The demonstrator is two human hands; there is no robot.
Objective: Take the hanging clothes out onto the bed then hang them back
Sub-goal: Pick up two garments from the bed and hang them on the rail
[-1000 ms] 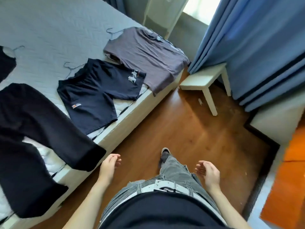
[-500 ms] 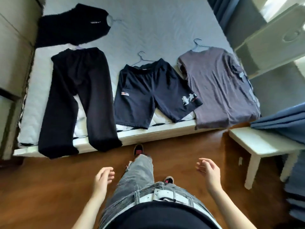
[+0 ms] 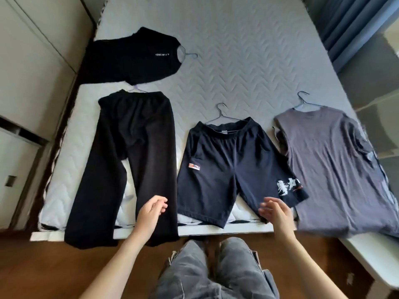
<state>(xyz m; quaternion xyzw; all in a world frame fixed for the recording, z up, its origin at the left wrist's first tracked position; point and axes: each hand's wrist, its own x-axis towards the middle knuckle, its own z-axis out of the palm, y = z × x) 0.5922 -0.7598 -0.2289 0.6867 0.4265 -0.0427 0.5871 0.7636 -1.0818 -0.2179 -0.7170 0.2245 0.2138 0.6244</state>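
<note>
Several garments on wire hangers lie flat on the grey quilted bed [image 3: 248,61]. A black T-shirt [image 3: 129,59] is at the far left. Below it lie black long trousers [image 3: 129,160], their legs hanging over the bed's near edge. Navy shorts [image 3: 228,167] with a white print lie in the middle, and a grey T-shirt [image 3: 339,169] on the right. My left hand [image 3: 151,214] hovers over the trousers' right leg, fingers loosely curled, holding nothing. My right hand [image 3: 276,214] is open over the bed's near edge beside the shorts' right leg.
A white wardrobe [image 3: 28,83] stands along the left of the bed. Blue curtains [image 3: 349,29] hang at the top right. A white stool [image 3: 377,260] stands on the wooden floor [image 3: 54,272] at the lower right. My legs in grey jeans [image 3: 216,272] touch the bed's edge.
I have turned from the side to face the bed and stepped up to its edge. Both empty hands have risen from waist height to over the bed's near edge.
</note>
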